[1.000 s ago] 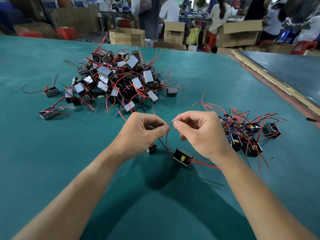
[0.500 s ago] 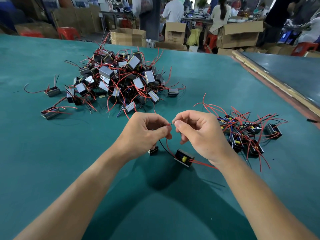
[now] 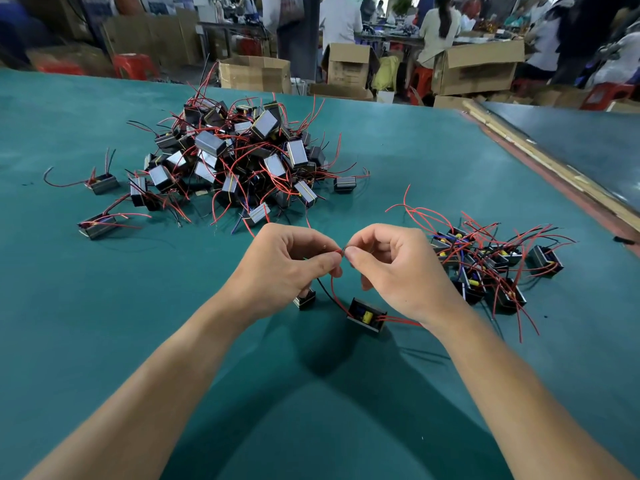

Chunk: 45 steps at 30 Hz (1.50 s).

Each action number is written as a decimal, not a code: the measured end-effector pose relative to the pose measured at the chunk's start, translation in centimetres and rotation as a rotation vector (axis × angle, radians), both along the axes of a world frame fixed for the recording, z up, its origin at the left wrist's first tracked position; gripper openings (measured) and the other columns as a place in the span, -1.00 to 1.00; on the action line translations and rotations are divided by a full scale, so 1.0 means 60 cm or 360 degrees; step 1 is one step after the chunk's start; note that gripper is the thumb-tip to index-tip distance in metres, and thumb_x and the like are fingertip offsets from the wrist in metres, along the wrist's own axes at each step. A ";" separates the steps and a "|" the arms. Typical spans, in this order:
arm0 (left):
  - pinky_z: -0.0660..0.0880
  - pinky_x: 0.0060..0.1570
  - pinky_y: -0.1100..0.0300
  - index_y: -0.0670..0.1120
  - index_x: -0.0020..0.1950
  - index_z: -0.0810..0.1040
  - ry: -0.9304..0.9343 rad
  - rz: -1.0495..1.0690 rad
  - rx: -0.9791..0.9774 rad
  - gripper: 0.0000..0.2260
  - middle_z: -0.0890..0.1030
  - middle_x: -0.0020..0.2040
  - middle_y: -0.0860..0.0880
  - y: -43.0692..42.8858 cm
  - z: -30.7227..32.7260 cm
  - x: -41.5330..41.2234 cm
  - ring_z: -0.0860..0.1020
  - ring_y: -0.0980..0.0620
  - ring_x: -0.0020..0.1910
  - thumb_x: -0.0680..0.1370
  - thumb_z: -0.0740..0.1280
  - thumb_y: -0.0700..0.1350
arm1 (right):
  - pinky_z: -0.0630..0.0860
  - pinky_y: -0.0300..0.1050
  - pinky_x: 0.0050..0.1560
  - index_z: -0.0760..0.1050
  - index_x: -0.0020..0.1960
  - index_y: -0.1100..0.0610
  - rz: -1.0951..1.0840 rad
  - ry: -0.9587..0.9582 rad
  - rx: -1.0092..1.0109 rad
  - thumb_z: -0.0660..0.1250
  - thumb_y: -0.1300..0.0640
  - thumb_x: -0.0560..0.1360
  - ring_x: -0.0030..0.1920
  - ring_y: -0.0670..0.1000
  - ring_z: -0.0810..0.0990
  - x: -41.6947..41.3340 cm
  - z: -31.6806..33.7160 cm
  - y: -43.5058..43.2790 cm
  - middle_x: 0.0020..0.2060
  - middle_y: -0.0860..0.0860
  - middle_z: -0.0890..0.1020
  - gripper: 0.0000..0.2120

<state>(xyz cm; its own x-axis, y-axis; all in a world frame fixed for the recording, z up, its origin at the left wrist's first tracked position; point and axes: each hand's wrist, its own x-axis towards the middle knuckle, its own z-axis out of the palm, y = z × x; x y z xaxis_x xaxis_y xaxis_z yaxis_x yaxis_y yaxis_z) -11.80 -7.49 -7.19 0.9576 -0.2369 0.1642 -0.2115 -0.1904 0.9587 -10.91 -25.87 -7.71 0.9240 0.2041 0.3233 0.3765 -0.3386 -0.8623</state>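
My left hand (image 3: 287, 268) and my right hand (image 3: 398, 268) meet fingertip to fingertip above the green table (image 3: 104, 323), both pinching the ends of thin wires (image 3: 341, 251). A red wire (image 3: 334, 289) and a black one run down from the pinch. The red wire ends at a small black module with a yellow part (image 3: 366, 316) lying on the table below my right hand. A second small black module (image 3: 305, 298) sits partly hidden under my left hand.
A big pile of black modules with red leads (image 3: 239, 161) lies at the far left-centre, with a few strays (image 3: 102, 183) beside it. A smaller group (image 3: 491, 268) lies to the right. A wooden strip (image 3: 554, 168) edges the table on the right. Cardboard boxes (image 3: 256, 74) and people stand beyond.
Both hands stay together pinching the wire ends, with only small finger shifts. The modules on the table have not moved.
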 end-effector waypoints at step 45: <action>0.36 -0.47 0.36 -0.04 -0.15 0.67 -0.0134 0.0212 0.0154 -0.93 0.64 -0.28 0.09 0.006 -0.002 0.007 0.38 0.19 -0.55 0.51 0.45 -0.20 | 0.45 -0.21 -0.30 0.54 -0.24 0.05 -0.0161 -0.0339 -0.0259 0.41 0.23 0.44 -0.37 -0.07 0.54 -0.006 0.002 0.001 -0.39 -0.18 0.58 -0.86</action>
<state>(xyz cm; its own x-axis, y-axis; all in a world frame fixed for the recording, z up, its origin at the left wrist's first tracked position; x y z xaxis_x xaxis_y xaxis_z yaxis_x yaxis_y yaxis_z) -11.39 -7.14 -7.31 0.9653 -0.1276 0.2277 -0.2570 -0.3126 0.9145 -11.25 -25.84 -7.61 0.8570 0.1797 0.4830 0.5009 -0.5110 -0.6986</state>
